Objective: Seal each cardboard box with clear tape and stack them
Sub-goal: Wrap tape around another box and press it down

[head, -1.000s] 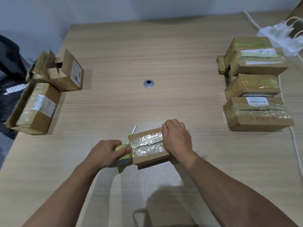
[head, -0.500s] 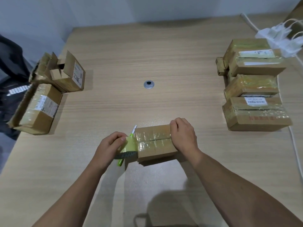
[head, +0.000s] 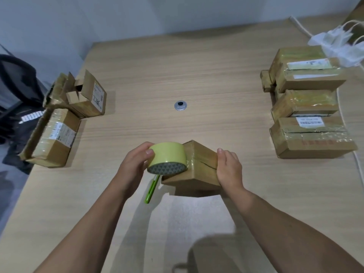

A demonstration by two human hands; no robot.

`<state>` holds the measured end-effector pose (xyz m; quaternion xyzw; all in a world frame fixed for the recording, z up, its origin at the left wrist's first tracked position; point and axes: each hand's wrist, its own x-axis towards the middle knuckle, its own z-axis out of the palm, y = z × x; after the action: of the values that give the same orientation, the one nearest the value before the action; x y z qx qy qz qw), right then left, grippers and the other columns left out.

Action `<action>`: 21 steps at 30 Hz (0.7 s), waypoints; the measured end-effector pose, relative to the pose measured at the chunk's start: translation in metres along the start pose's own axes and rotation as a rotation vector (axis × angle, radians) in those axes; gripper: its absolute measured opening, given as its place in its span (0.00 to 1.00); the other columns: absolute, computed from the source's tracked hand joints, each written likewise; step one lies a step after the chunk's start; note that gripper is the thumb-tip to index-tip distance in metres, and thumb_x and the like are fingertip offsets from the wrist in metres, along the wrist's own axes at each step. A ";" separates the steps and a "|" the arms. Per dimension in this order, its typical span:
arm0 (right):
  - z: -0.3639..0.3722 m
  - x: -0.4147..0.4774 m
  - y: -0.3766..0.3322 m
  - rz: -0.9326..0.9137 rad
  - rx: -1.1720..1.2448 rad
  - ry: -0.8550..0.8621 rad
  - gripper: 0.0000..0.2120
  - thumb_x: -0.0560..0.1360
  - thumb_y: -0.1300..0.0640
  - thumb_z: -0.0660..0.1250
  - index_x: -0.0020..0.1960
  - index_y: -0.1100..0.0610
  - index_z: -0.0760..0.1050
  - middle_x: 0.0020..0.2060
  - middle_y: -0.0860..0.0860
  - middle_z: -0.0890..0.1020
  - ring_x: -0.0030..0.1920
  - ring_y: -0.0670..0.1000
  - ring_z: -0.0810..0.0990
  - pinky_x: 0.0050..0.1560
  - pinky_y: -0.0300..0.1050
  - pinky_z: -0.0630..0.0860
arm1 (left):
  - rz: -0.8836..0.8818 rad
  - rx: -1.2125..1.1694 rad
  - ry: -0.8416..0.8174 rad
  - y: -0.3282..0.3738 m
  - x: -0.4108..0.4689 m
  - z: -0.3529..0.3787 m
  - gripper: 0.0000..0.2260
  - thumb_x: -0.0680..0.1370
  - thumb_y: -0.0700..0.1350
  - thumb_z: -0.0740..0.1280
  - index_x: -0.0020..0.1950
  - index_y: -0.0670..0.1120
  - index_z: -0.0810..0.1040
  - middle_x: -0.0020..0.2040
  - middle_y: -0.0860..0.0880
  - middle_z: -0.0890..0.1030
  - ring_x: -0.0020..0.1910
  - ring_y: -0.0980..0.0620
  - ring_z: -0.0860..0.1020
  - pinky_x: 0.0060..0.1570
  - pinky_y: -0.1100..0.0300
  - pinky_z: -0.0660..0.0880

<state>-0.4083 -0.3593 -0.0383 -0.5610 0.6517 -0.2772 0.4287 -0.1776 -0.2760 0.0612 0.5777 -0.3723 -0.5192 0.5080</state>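
Left hand [head: 136, 164]: fingers and thumb were curled round the tape roll [head: 167, 156], which touched the left end of the cardboard box [head: 201, 164]. Right hand [head: 229, 168]: gripped the box's right end, fingers wrapped over its top edge. Box: sat tilted on the table [head: 197, 66], front centre, between both hands. Green pen [head: 151, 189]: lay just below the roll. Sealed boxes [head: 307, 134]: were stacked at the right. Open boxes [head: 55, 134]: stood at the left edge

Tape roll [head: 167, 157] left of box [head: 199, 164], touching.
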 end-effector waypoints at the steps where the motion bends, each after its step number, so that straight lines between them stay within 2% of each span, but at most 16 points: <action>1: 0.001 0.000 0.004 0.020 -0.010 0.004 0.17 0.86 0.49 0.53 0.44 0.54 0.74 0.47 0.50 0.74 0.48 0.49 0.72 0.49 0.39 0.61 | -0.017 -0.043 -0.025 0.002 0.002 0.004 0.17 0.66 0.54 0.68 0.44 0.41 0.75 0.35 0.48 0.72 0.36 0.51 0.71 0.34 0.61 0.69; 4: 0.006 -0.002 0.014 0.103 -0.141 -0.024 0.21 0.85 0.45 0.50 0.55 0.55 0.78 0.53 0.50 0.70 0.56 0.52 0.67 0.64 0.49 0.65 | -0.059 -0.094 -0.099 0.007 0.007 0.021 0.12 0.66 0.52 0.70 0.39 0.44 0.76 0.32 0.50 0.70 0.32 0.54 0.70 0.31 0.63 0.68; 6: 0.007 0.000 0.013 0.136 -0.245 -0.058 0.22 0.85 0.43 0.49 0.58 0.54 0.77 0.56 0.52 0.70 0.58 0.54 0.67 0.65 0.52 0.67 | -0.068 -0.083 -0.119 0.005 0.009 0.030 0.09 0.68 0.52 0.71 0.35 0.48 0.77 0.31 0.52 0.69 0.31 0.55 0.69 0.31 0.64 0.68; 9: -0.003 0.006 0.003 0.155 -0.203 -0.039 0.17 0.84 0.45 0.55 0.58 0.53 0.78 0.58 0.53 0.73 0.60 0.55 0.71 0.60 0.50 0.70 | -0.063 -0.028 -0.152 0.004 0.011 0.038 0.10 0.69 0.54 0.72 0.34 0.49 0.78 0.32 0.51 0.70 0.32 0.55 0.69 0.33 0.65 0.70; 11: -0.013 0.008 -0.010 0.113 -0.035 -0.029 0.13 0.83 0.47 0.57 0.53 0.50 0.78 0.57 0.51 0.76 0.55 0.51 0.74 0.53 0.49 0.70 | -0.051 0.026 -0.182 0.005 0.012 0.043 0.10 0.69 0.55 0.71 0.33 0.50 0.79 0.32 0.53 0.72 0.32 0.56 0.70 0.34 0.65 0.71; 14: -0.029 0.002 -0.037 0.011 0.255 -0.050 0.09 0.83 0.48 0.59 0.52 0.44 0.78 0.55 0.45 0.80 0.54 0.43 0.76 0.53 0.43 0.72 | -0.029 0.130 -0.207 0.006 0.013 0.057 0.11 0.69 0.57 0.70 0.33 0.52 0.80 0.31 0.55 0.73 0.32 0.57 0.71 0.36 0.65 0.70; 15: -0.032 0.000 -0.042 -0.010 0.298 -0.073 0.09 0.83 0.49 0.59 0.54 0.46 0.79 0.55 0.44 0.80 0.54 0.42 0.77 0.52 0.40 0.72 | -0.021 0.160 -0.206 0.006 0.013 0.062 0.11 0.69 0.58 0.70 0.33 0.52 0.79 0.31 0.55 0.73 0.33 0.57 0.71 0.37 0.65 0.69; 17: -0.030 -0.001 -0.044 -0.002 0.327 -0.133 0.13 0.82 0.46 0.60 0.55 0.48 0.81 0.52 0.45 0.83 0.53 0.45 0.79 0.51 0.43 0.74 | -0.014 0.173 -0.188 0.007 0.014 0.069 0.14 0.69 0.59 0.70 0.33 0.50 0.78 0.32 0.54 0.71 0.34 0.55 0.69 0.38 0.61 0.67; 19: -0.026 -0.002 -0.042 0.055 0.356 -0.178 0.17 0.80 0.40 0.60 0.46 0.49 0.82 0.44 0.46 0.83 0.46 0.48 0.80 0.48 0.47 0.74 | -0.009 0.169 -0.167 0.007 0.014 0.071 0.18 0.68 0.60 0.70 0.36 0.45 0.75 0.33 0.51 0.70 0.35 0.53 0.68 0.39 0.56 0.65; 21: -0.024 -0.004 -0.043 0.079 0.336 -0.195 0.23 0.79 0.37 0.61 0.39 0.55 0.78 0.35 0.49 0.79 0.39 0.50 0.76 0.43 0.48 0.70 | -0.011 0.189 -0.162 0.010 0.014 0.072 0.18 0.68 0.60 0.70 0.36 0.45 0.75 0.32 0.51 0.70 0.35 0.53 0.68 0.39 0.56 0.64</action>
<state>-0.4078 -0.3679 0.0097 -0.4797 0.5732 -0.3093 0.5879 -0.2447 -0.3056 0.0714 0.5811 -0.4563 -0.5296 0.4166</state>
